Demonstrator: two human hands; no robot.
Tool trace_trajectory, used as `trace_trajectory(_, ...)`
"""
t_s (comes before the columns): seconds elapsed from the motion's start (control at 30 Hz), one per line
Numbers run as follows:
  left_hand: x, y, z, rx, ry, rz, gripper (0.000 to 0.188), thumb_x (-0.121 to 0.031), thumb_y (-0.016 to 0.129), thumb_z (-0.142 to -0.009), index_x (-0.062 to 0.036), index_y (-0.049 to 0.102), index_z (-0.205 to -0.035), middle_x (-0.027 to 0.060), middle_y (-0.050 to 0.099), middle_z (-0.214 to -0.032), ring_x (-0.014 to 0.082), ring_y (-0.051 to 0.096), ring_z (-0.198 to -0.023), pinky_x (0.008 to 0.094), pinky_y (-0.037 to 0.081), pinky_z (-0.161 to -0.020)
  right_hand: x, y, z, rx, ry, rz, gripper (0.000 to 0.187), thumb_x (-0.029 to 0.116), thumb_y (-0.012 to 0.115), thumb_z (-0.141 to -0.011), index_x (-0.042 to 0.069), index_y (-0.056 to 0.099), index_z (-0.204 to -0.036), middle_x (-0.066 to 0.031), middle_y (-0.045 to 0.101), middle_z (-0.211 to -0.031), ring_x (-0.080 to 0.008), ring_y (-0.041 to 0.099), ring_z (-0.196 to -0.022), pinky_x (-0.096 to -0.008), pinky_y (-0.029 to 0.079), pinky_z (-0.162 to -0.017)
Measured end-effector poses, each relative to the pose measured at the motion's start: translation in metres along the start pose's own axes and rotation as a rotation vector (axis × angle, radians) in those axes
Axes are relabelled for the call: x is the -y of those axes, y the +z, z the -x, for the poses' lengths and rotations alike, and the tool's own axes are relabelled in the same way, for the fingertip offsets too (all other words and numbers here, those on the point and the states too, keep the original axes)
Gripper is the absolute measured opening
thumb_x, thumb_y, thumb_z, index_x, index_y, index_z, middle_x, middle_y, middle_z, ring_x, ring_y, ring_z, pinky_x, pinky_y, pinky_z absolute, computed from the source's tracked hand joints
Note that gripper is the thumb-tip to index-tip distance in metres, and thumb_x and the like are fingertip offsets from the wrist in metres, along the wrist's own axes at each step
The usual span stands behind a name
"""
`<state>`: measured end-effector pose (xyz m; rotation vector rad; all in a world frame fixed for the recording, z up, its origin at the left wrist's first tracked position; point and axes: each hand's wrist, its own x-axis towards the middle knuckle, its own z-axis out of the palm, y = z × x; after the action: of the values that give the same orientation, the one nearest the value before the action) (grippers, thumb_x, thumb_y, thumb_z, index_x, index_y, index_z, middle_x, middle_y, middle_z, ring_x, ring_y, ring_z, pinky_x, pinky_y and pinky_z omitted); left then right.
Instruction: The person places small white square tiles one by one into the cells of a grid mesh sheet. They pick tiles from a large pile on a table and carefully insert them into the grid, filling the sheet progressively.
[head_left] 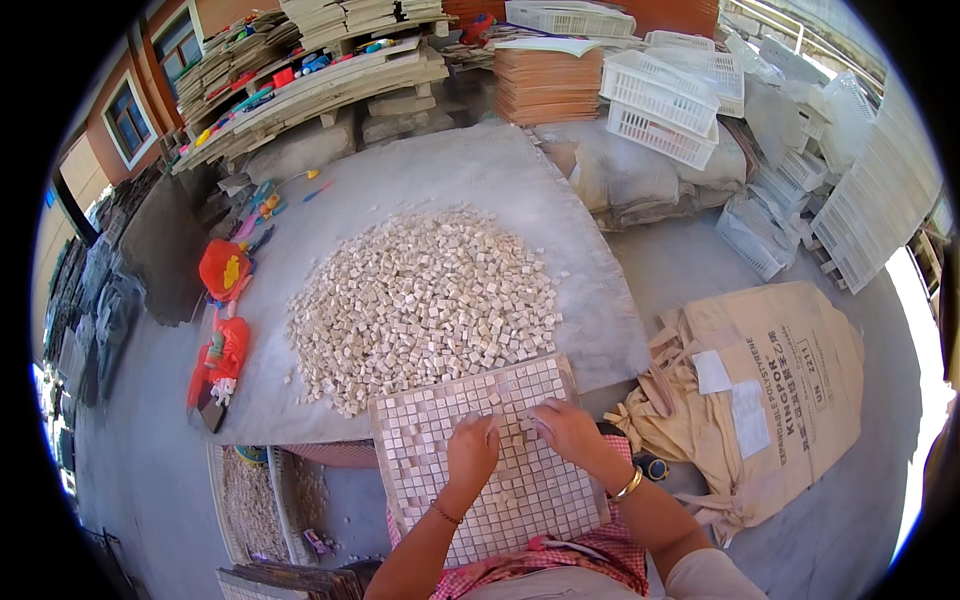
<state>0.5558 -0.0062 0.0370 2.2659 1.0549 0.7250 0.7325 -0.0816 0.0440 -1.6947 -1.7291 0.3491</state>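
A square gridded tray (470,379) leans from the table's near edge toward my lap. Small pale stone tiles (520,505) sit in most of its cells, while some cells in its upper part show bare. My left hand (473,450) is over the tray's middle, thumb and fingers pinched together at the grid. To its right, my right hand (565,430) is bent over the upper right part of the tray with its fingers closed. Whatever is between the fingertips of either hand is hidden or too small to name. Just beyond the tray lies a broad heap of loose stone tiles (430,300).
The heap lies on a grey table (590,310). Red cloth items (230,345) and toys line its left edge. A large tan sack (790,400) lies at right. White plastic crates (660,100) and stacked boards (330,80) stand behind. A bin of chips (250,500) is below left.
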Motion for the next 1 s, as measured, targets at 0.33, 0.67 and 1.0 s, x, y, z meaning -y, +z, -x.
trace_trajectory(0.33,-0.012,0.023,0.032,-0.044,0.132,-0.032,0.014,-0.007,0.059,-0.080,-0.0043,0.060,-0.093,0.0108,0.053,-0.074,0.0291,0.056,-0.072,0.0398,0.047,-0.062,0.003,0.003,-0.024,0.097,0.015,0.106,0.021,0.016,0.063,-0.075,0.006,0.058,-0.093,-0.0128,0.056,-0.091,-0.0326,0.059,-0.083,-0.0410,0.050,-0.069)
trace_trajectory(0.67,-0.004,0.032,0.024,-0.074,0.062,0.026,0.008,-0.012,0.058,-0.081,-0.0050,0.057,-0.084,0.0111,0.056,-0.077,0.0304,0.057,-0.073,0.0410,0.049,-0.063,0.002,0.018,-0.080,0.176,0.016,0.205,0.017,0.015,0.063,-0.078,0.006,0.062,-0.092,-0.0109,0.058,-0.094,-0.0302,0.058,-0.089,-0.0410,0.049,-0.074)
trace_trajectory(1.0,0.010,0.000,-0.007,-0.170,-0.064,0.210,0.013,-0.011,0.063,-0.078,-0.0025,0.055,-0.084,0.0135,0.055,-0.076,0.0327,0.057,-0.070,0.0425,0.049,-0.060,-0.013,0.007,-0.090,0.127,-0.008,0.330,0.010,0.013,0.058,-0.079,0.006,0.061,-0.086,-0.0093,0.059,-0.093,-0.0311,0.059,-0.086,-0.0410,0.049,-0.072)
